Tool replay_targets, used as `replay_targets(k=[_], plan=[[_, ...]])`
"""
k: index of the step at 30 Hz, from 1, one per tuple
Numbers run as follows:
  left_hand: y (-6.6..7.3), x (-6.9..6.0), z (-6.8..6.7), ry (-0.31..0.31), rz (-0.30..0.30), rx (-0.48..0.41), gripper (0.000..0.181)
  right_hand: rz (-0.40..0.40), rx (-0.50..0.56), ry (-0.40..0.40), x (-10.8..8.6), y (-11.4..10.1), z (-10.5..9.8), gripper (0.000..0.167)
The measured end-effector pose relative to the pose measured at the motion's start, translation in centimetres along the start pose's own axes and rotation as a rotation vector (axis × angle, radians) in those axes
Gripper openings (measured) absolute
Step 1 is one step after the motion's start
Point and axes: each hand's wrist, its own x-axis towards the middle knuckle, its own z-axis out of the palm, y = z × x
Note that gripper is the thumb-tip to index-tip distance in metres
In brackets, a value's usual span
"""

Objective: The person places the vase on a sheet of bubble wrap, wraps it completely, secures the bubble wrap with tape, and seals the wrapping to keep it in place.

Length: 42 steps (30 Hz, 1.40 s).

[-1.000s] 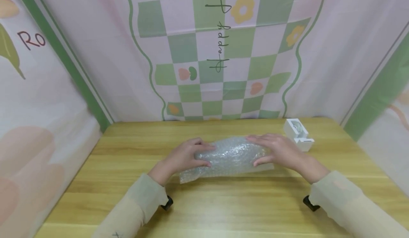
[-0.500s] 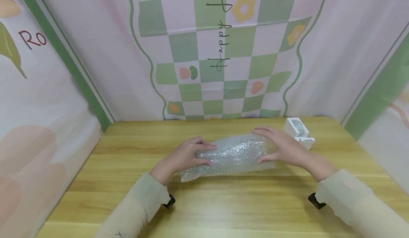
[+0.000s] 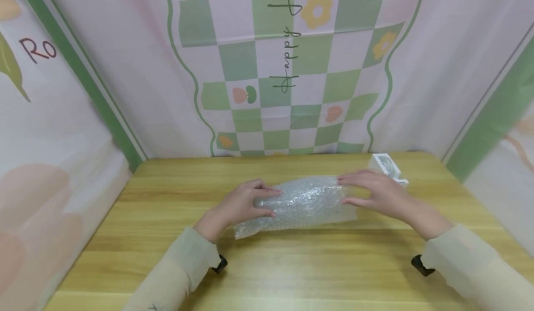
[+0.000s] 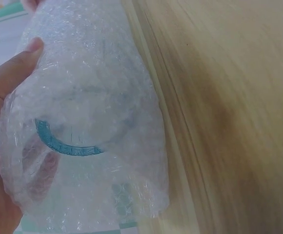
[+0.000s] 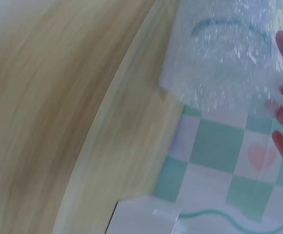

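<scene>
A bundle of clear bubble wrap point(image 3: 302, 202) lies lengthwise on the wooden table, its loose end flaps flattened. Through the open end in the left wrist view, a blue-green curved rim point(image 4: 63, 146) shows inside the wrap; the rest of that object is blurred by the plastic. My left hand point(image 3: 239, 204) grips the bundle's left end, thumb on the near side and fingers over the far side. At the right end, my right hand point(image 3: 384, 193) has its fingers and thumb spread, fingertips at the edge of the wrap. Whether they still touch it is hard to tell.
A small white box point(image 3: 378, 163), open with something pale inside, stands at the table's back right behind my right hand. A patterned cloth point(image 3: 275, 70) hangs at the table's point(image 3: 267, 264) back edge, and more cloth hangs on both sides.
My right hand has slid right along the bundle to its end, loosening from it and now partly covering the white box. The left hand and bundle stay nearly still.
</scene>
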Motion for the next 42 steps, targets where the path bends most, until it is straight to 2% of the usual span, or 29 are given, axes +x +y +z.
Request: replay_targets(k=[3, 4, 8, 9, 12, 15, 19, 22, 25, 31, 37, 42], plan=[[0.0, 0.0, 0.0, 0.005, 0.005, 0.004, 0.057, 0.013, -0.010, 0.065, -1.1, 0.8, -0.6, 0.059], [0.0, -0.1, 0.0, 0.007, 0.006, 0.003, 0.057, 0.029, -0.010, 0.074, -1.4, 1.1, -0.9, 0.057], [0.0, -0.2, 0.0, 0.008, 0.004, 0.002, 0.057, 0.136, -0.015, 0.039, -2.6, 1.9, -2.6, 0.020], [0.0, -0.2, 0.0, 0.008, 0.003, 0.002, 0.057, 0.170, -0.024, 0.023, -2.8, 2.0, -3.1, 0.016], [0.1, -0.3, 0.0, 0.014, 0.001, 0.000, 0.057, 0.329, -0.037, -0.044, -3.1, 2.2, -4.5, 0.020], [0.1, -0.4, -0.1, 0.018, -0.010, -0.002, 0.057, 0.546, -0.001, -0.087, -3.1, 2.6, -5.8, 0.012], [0.1, -0.5, 0.0, 0.013, -0.024, 0.004, 0.056, 0.810, 0.126, -0.069, -3.7, 3.9, -6.7, 0.031], [0.1, -0.5, 0.1, 0.001, -0.036, -0.001, 0.057, 0.921, 0.204, -0.052, -4.5, 4.9, -6.9, 0.040], [0.1, -0.6, 0.2, -0.004, -0.049, -0.016, 0.057, 0.954, 0.226, -0.080, -5.2, 5.7, -6.8, 0.044], [0.1, -0.9, 0.3, 0.021, -0.033, -0.023, 0.057, 0.937, 0.175, -0.163, -6.0, 7.1, -5.9, 0.044], [0.0, -0.9, 0.4, 0.025, -0.021, -0.015, 0.057, 1.007, 0.164, -0.261, -7.0, 8.3, -5.1, 0.051], [0.1, -0.8, 0.5, 0.016, -0.028, -0.013, 0.057, 1.013, 0.173, -0.316, -7.3, 8.6, -4.6, 0.050]])
